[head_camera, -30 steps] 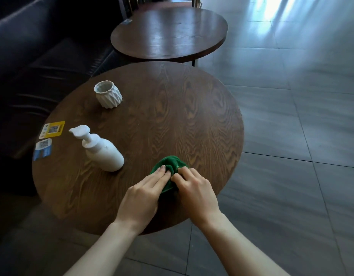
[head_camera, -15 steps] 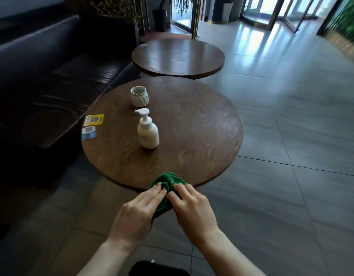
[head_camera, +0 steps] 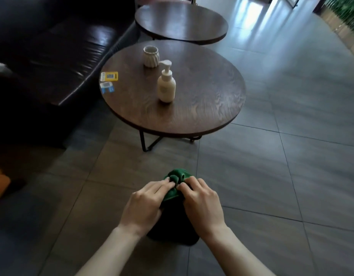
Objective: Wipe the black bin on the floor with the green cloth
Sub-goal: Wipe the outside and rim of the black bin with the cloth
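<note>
We hold the green cloth (head_camera: 177, 183) bunched between both hands above the grey tiled floor (head_camera: 271, 176), in front of the round wooden table (head_camera: 202, 108). Our left hand (head_camera: 146, 204) and right hand (head_camera: 202, 204) meet at the fingertips, each pinched shut on the cloth, with the knuckles turned up toward the camera. The cloth is crumpled into a lump with no clear long axis; its rounded folds bulge away from us, toward the table, and a flatter green edge runs back under the left fingers.

Directly below the hands sits a dark shape (head_camera: 173, 230), partly covered by both wrists. We cannot tell whether it is the black bin, a hanging part of the cloth in shadow, or something else; its outline blends into the dim floor, and only its lower edge reads clearly.

On the table stand a white pump bottle (head_camera: 166, 86), upright with its nozzle pointing left, and behind it a ribbed white cup (head_camera: 151, 56). Two small cards (head_camera: 109, 76) lie near the table's left rim; their print is too small to read. A second round table (head_camera: 182, 20) sits beyond, its far edge cut off by the top of the frame. A dark leather sofa (head_camera: 58, 56) fills the left side, most of it lost in shadow. Both our forearms run off the bottom edge.
</note>
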Motion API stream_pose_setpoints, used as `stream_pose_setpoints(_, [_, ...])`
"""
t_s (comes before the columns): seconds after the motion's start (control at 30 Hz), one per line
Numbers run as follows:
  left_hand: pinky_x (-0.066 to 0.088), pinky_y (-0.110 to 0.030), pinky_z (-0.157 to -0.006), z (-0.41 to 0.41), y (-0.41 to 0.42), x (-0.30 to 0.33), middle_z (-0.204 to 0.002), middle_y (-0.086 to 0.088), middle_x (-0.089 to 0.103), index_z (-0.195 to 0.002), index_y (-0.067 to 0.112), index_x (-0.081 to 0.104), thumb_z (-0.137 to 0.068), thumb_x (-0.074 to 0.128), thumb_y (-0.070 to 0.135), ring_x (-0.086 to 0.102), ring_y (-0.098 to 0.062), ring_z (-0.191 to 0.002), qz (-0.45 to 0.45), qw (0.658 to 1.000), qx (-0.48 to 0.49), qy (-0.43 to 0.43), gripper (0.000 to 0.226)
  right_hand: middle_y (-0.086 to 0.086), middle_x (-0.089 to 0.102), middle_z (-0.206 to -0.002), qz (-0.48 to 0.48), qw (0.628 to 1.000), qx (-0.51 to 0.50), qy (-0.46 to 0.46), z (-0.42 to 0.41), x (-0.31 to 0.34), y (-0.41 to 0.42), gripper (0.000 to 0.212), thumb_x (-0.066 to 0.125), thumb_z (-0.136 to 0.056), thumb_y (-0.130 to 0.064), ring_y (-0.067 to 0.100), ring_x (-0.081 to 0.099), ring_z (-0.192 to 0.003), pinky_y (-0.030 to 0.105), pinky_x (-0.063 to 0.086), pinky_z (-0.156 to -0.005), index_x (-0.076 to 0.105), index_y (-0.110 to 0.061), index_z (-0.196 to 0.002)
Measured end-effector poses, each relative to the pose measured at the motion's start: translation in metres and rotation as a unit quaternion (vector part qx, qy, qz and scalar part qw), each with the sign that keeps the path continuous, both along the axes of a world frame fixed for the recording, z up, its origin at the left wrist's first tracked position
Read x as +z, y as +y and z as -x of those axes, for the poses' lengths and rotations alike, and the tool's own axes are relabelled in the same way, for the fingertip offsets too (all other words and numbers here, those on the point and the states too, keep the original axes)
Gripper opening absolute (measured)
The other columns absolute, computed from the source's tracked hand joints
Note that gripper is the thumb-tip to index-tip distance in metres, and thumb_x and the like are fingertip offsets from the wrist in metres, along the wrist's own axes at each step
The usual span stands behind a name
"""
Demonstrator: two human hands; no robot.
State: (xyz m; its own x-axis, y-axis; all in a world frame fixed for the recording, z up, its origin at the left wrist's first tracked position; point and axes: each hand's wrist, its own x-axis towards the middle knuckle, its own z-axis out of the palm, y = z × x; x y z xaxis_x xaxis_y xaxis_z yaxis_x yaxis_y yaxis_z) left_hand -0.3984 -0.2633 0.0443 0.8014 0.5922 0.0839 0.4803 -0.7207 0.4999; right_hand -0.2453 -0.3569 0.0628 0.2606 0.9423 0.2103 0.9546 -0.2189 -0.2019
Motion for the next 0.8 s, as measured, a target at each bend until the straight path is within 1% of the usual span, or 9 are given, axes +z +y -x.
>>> stream_pose_setpoints(0.1, [0.067, -0.035, -0.078, 0.010, -0.022, -0.016, -0.128, 0.001, 0.076, -0.124, 0.018, 0.075, -0.053, 0.084, -0.009, 0.077, -0.020, -0.109, 0.010, 1.000, 0.009, 0.001, 0.076, 0.001, 0.067, -0.083, 0.009, 1.000, -0.009, 0.005, 0.010, -0.015, -0.019, 0.025, 0.086, -0.065, -0.008, 0.024, 0.066, -0.071, 0.031, 0.049, -0.047, 0.071, -0.019, -0.082])
stream_pose_setpoints(0.23, [0.066, -0.035, -0.082, 0.020, -0.055, -0.039, -0.130, 0.001, 0.075, -0.128, 0.019, 0.073, -0.051, 0.086, -0.007, 0.076, -0.022, -0.111, 0.014, 1.000, 0.000, 0.020, 0.082, 0.002, 0.066, -0.084, 0.021, 1.000, -0.011, 0.018, 0.020, -0.044, -0.053, 0.025, 0.084, -0.066, -0.006, 0.026, 0.065, -0.072, 0.033, 0.050, -0.047, 0.070, -0.018, -0.084])
stream_pose_setpoints(0.33, [0.065, -0.035, -0.085, 0.023, -0.080, -0.058, -0.134, 0.002, 0.073, -0.134, 0.022, 0.069, -0.056, 0.090, 0.000, 0.075, -0.022, -0.116, 0.010, 0.999, -0.013, 0.039, 0.084, 0.002, 0.066, -0.084, 0.022, 0.999, -0.012, 0.025, 0.021, -0.068, -0.083, 0.028, 0.084, -0.064, -0.004, 0.026, 0.065, -0.073, 0.034, 0.050, -0.047, 0.070, -0.017, -0.084])
stream_pose_setpoints(0.5, [0.065, -0.035, -0.085, 0.021, -0.109, -0.096, -0.139, 0.003, 0.070, -0.141, 0.024, 0.062, -0.062, 0.085, 0.009, 0.071, -0.021, -0.123, -0.013, 0.998, -0.021, 0.051, 0.084, 0.002, 0.065, -0.082, 0.003, 0.999, -0.029, 0.044, 0.016, -0.110, -0.124, 0.031, 0.087, -0.062, -0.001, 0.026, 0.064, -0.069, 0.034, 0.051, -0.044, 0.069, -0.016, -0.083])
stream_pose_setpoints(0.67, [0.060, -0.035, -0.097, 0.016, -0.125, -0.150, -0.146, 0.001, 0.065, -0.147, 0.024, 0.057, -0.066, 0.084, 0.016, 0.064, -0.021, -0.134, -0.028, 0.999, -0.006, 0.039, 0.086, 0.001, 0.067, -0.084, -0.010, 0.999, -0.027, 0.046, 0.008, -0.163, -0.142, 0.031, 0.088, -0.063, -0.002, 0.025, 0.065, -0.070, 0.034, 0.049, -0.043, 0.070, -0.017, -0.083])
stream_pose_setpoints(0.8, [0.053, -0.036, -0.109, 0.022, -0.119, -0.203, -0.152, 0.001, 0.059, -0.152, 0.024, 0.051, -0.070, 0.084, 0.025, 0.057, -0.019, -0.142, -0.050, 0.998, 0.001, 0.036, 0.088, -0.001, 0.068, -0.087, -0.035, 0.998, -0.009, 0.055, -0.001, -0.209, -0.146, 0.036, 0.087, -0.059, 0.000, 0.025, 0.064, -0.071, 0.032, 0.048, -0.046, 0.071, -0.018, -0.086])
